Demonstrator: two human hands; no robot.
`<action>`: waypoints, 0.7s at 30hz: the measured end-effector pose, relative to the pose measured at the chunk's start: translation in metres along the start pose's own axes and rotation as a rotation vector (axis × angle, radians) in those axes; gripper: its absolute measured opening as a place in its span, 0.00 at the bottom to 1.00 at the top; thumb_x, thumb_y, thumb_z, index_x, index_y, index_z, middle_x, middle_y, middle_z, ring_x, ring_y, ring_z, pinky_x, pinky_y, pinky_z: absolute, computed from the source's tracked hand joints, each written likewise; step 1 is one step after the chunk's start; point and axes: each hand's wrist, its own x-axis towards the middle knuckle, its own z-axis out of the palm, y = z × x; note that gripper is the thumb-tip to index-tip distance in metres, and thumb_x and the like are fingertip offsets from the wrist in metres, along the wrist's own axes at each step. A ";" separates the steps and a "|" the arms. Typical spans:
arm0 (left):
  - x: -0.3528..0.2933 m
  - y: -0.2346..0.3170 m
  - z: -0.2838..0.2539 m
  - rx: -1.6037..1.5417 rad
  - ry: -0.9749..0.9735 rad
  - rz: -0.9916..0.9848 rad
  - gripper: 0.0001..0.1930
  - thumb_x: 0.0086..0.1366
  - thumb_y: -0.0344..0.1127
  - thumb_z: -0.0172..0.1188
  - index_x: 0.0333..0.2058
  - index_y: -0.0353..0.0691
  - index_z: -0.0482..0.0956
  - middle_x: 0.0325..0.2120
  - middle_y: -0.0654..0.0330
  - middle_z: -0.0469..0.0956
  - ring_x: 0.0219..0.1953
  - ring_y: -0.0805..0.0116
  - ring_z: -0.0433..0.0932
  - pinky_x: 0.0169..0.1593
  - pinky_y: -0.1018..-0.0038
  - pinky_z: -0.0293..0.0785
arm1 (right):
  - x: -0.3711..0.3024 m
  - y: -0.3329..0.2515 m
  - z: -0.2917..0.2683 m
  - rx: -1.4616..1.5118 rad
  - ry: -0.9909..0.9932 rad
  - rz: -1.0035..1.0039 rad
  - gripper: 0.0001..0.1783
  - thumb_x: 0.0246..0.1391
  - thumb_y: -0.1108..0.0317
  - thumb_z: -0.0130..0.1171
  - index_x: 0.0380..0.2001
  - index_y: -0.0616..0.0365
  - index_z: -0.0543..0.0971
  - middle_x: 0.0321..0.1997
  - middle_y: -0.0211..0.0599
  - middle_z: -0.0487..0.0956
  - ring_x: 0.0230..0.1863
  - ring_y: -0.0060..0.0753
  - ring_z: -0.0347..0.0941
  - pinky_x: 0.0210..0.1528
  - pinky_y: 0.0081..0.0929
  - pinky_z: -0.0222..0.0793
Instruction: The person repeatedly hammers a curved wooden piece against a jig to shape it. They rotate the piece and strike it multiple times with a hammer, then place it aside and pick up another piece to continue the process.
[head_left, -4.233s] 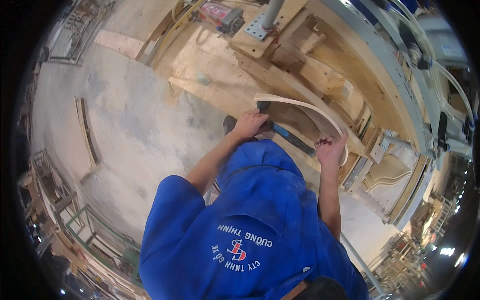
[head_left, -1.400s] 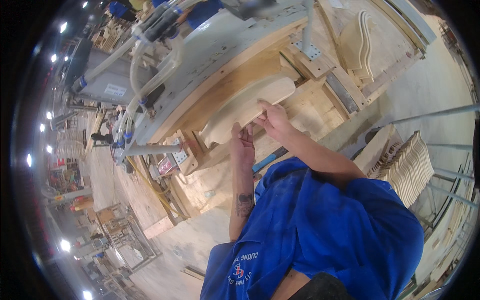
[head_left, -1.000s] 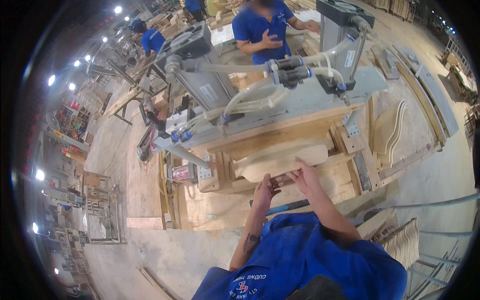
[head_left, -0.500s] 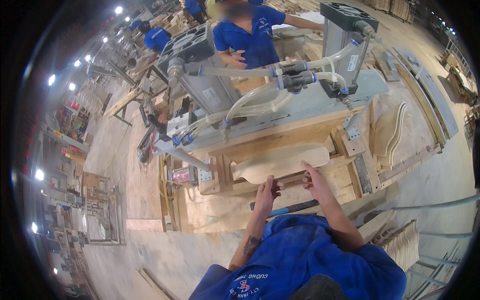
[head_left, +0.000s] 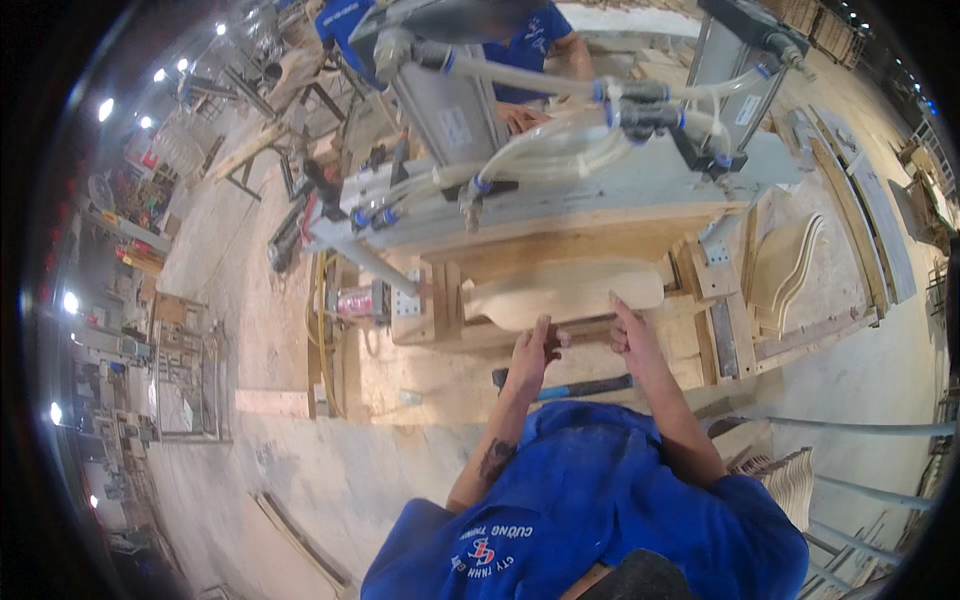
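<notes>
Gently curved pale wooden panel (head_left: 572, 290), round-ended, hands (head_left: 532, 358) (head_left: 638, 345) apart at edge, grip unclear

I cannot tell if the left hand (head_left: 536, 352) or right hand (head_left: 634, 338) touches the board (head_left: 570, 292) underneath; left forearm (head_left: 508, 410) hides part of blue-and-black tool (head_left: 585, 387); upper edge crops a co-worker (head_left: 547, 42); far-left clutter (head_left: 120, 375) too small to identify

Pale elongated rounded panel (head_left: 570, 293): wood, smooth, matt | long grey beam (head_left: 650, 188): painted metal, scuffed | clear looped hoses (head_left: 525, 78): plastic, glossy | broad tan surface (head_left: 440, 395): plywood, faint sheen toward near edge | stacked wavy pale pieces (head_left: 790, 265), surface's right end: wood, matt | blue short-sleeved shirt (head_left: 610, 490): cloth, creased
</notes>
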 end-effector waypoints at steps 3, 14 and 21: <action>0.001 -0.003 -0.001 0.010 0.017 0.029 0.22 0.74 0.54 0.51 0.40 0.38 0.77 0.31 0.63 0.80 0.32 0.74 0.76 0.38 0.75 0.72 | 0.004 0.004 -0.003 -0.008 0.022 -0.022 0.16 0.56 0.54 0.69 0.33 0.41 0.70 0.20 0.14 0.58 0.16 0.11 0.51 0.16 0.17 0.44; 0.003 -0.003 -0.002 0.000 -0.005 0.026 0.21 0.76 0.53 0.49 0.40 0.39 0.78 0.32 0.61 0.83 0.35 0.73 0.79 0.39 0.75 0.72 | 0.006 0.009 0.002 -0.026 0.034 -0.037 0.18 0.55 0.51 0.70 0.30 0.44 0.70 0.19 0.15 0.56 0.18 0.12 0.52 0.19 0.18 0.46; 0.006 -0.004 -0.003 -0.071 -0.018 -0.015 0.21 0.75 0.52 0.50 0.39 0.39 0.78 0.30 0.62 0.83 0.34 0.75 0.80 0.36 0.76 0.71 | 0.003 0.006 0.005 0.014 0.106 0.008 0.11 0.61 0.54 0.65 0.37 0.45 0.75 0.19 0.16 0.57 0.18 0.12 0.53 0.19 0.17 0.47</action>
